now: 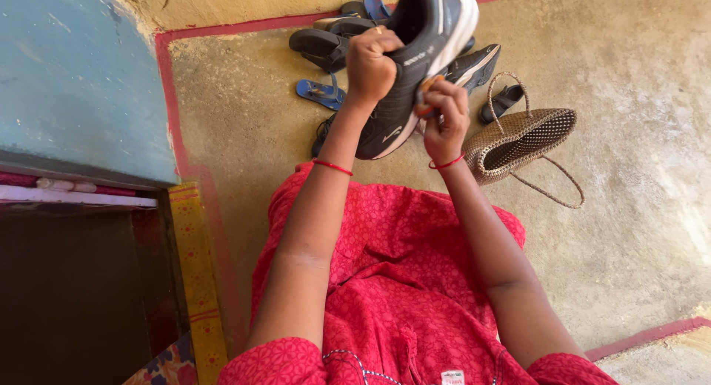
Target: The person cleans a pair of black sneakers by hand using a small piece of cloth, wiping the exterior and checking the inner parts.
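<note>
The person is sitting on the bare concrete floor [629, 229] in a red patterned dress [400, 281], both forearms reaching forward and up, elbows bent, each wrist wearing a thin red thread band. The left hand [370, 63] is curling into a tight fist around the upper edge of a black sports shoe with a white sole [422, 52], knuckles turned toward the camera, holding the shoe raised above the floor with its sole facing to the right. The right hand [444, 118] is sitting lower, just beside the shoe's side near the heel end, fingers bent inward and pinching a small orange object [428, 85] against the shoe — what that object is cannot be made out.

Beyond the raised shoe, near the wall, other footwear is lying on the floor: a blue flip-flop sandal [320, 93], a dark slip-on shoe [320, 46] and a second black sports shoe [474, 65] partly hidden behind the hands. To the right, a woven brown basket bag with looped handles [522, 137] is resting on its side, touching the floor just beside the right wrist. A blue painted wall [74, 74] is rising at the left above a dark doorway.
</note>
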